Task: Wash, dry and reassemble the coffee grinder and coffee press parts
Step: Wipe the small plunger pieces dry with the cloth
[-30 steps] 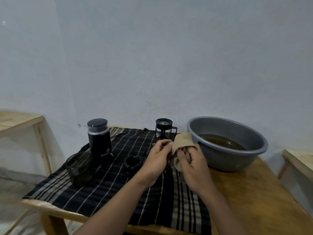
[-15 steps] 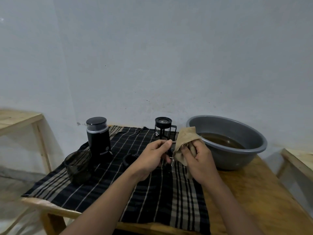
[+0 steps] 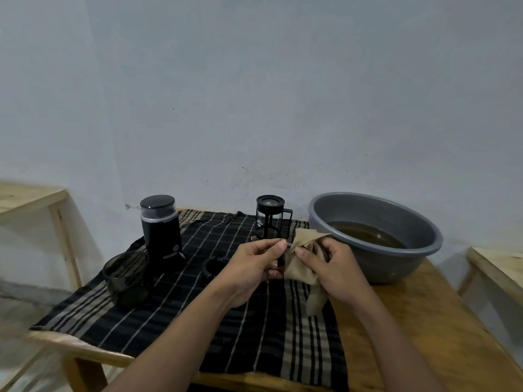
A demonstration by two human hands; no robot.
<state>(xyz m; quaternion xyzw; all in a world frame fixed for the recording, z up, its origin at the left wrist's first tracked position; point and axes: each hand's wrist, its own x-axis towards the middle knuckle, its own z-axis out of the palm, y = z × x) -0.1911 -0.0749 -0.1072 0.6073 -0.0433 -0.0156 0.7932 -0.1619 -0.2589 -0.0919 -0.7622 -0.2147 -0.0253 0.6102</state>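
- Cloth (image 3: 198, 329): over the table's (image 3: 424, 321) left and middle, reaching its near edge.
- Grinder (image 3: 162, 230): on the cloth, far left.
- Cup (image 3: 126, 274): left edge, before the grinder.
- Ring (image 3: 215, 267): before and between grinder and coffee press (image 3: 269, 216).
- Coffee press: far edge, centre.
- Basin (image 3: 435, 236): far-right corner, liquid inside.
- Left hand (image 3: 254, 264) pinching small part (image 3: 281, 260), right hand (image 3: 336, 267) gripping rag (image 3: 302, 264): above the cloth, before the press.

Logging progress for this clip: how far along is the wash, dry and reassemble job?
Looks done: the grinder stands lidded on the striped cloth, the press carafe upright behind. In hand: left hand pinches a small dark part while right hand holds the tan rag against it. Left: black ring and dark cup lie loose, unassembled.
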